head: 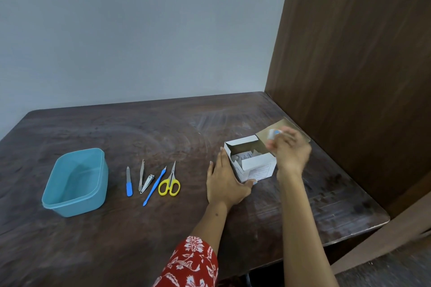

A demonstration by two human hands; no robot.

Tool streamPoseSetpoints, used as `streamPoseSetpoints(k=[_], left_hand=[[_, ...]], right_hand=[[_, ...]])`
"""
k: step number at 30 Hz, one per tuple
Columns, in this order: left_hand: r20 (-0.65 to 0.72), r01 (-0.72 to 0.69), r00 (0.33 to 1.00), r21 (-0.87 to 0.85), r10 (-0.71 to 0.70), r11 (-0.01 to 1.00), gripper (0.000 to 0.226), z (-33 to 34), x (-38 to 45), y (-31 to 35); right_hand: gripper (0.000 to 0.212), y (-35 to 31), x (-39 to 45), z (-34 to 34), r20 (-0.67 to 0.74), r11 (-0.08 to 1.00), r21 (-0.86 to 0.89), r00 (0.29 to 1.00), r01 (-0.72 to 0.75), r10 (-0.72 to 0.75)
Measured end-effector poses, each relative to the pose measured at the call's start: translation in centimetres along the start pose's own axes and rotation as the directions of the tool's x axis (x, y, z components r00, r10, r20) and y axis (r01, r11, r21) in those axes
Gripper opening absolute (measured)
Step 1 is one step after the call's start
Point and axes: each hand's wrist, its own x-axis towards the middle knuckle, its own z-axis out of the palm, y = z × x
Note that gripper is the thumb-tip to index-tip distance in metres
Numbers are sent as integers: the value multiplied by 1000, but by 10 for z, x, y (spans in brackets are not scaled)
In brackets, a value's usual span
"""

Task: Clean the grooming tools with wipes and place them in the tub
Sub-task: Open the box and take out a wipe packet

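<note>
Left hand: my left hand (225, 182) lies flat-fingered against the near-left side of the open wipe box (253, 162), thumb at its front corner.
Right hand: my right hand (289, 149), blurred, pinches a small white-and-blue packet (274, 133) above the box.
Tools: file (129, 182), tweezers (141, 175), clipper (147, 183), blue pusher (154, 186), yellow scissors (170, 184) lie in a row.
Tub: blue tub (75, 182) stands left of the row, apart.

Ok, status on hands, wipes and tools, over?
Left hand steadies the open white cardboard wipe box. Right hand pinches a small white-and-blue sachet above it, blurred. Five tools untouched; blue plastic tub empty. Nothing obstructing.
</note>
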Motion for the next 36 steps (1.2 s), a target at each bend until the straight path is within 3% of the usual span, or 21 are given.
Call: streamPoseSetpoints(k=[3,6,9,11,14,19,24,30,36], left_hand=[[4,-5,1000,5,5,1000,112,0,1,-1],[16,16,1000,11,-16,1000,114,0,1,0],[17,30,999,18,-30,999,116,0,2,0],[19,30,999,20,-31,999,116,0,2,0],[13,8,1000,15,-9,1000,112,0,2,0],[3,-12,1000,8,12,1000,113,0,0,-1],[-5,-7,1000,-5,7,1000,112,0,0,0],[7,2,1000,-27,-2,1000,106,1,0,0],[35,-5,999,-28,6,1000,101,0,0,1]], right_hand=[[24,0,5,-13,-399,990,13,908,142,-125],[20,6,13,-25,-524,992,110,852,59,8],[24,8,25,-31,-281,889,416,902,-193,327],[30,2,27,-27,-148,861,453,933,-231,328],[40,-11,18,-14,-135,890,438,969,-127,205],[31,-10,-7,5,-171,980,198,985,28,6],[9,1,-33,8,-58,963,-35,961,267,-269],[9,22,-38,4,206,844,-337,908,416,-365],[11,32,-38,5,375,721,-480,860,499,-345]])
